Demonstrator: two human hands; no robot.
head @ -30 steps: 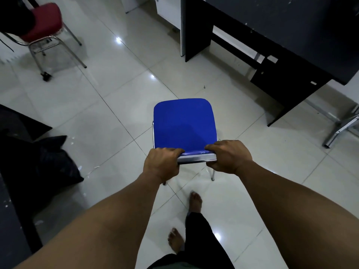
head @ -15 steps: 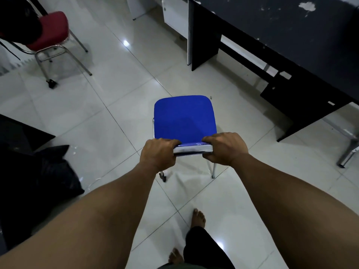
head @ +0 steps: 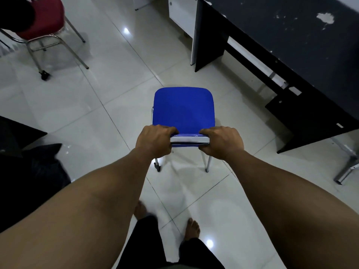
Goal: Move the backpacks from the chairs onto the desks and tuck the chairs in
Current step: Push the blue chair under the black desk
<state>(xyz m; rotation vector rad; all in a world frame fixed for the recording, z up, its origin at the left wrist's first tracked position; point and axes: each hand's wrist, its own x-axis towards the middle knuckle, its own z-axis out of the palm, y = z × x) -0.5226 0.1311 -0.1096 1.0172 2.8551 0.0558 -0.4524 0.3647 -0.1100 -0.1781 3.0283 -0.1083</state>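
A blue chair (head: 183, 108) with chrome legs stands on the white tiled floor in the middle of the view, its seat bare. My left hand (head: 155, 141) and my right hand (head: 221, 142) both grip the top of its backrest, one at each end. A black desk (head: 291, 41) runs along the right side, its open knee space facing the chair from the right. A red chair (head: 45, 18) stands at the far left with a black backpack (head: 13, 14) on it, partly cut off by the frame edge.
A dark bag or bundle (head: 33, 179) lies on the floor at the left beside a black desk corner (head: 19, 131). A chrome chair leg (head: 347, 169) shows at the right edge. A white cabinet (head: 180, 14) stands behind the desk. My bare feet are below the chair.
I have stepped forward with the blue chair held by its backrest; the black desk on the right and the red chair on the left appear closer. My grip is unchanged.
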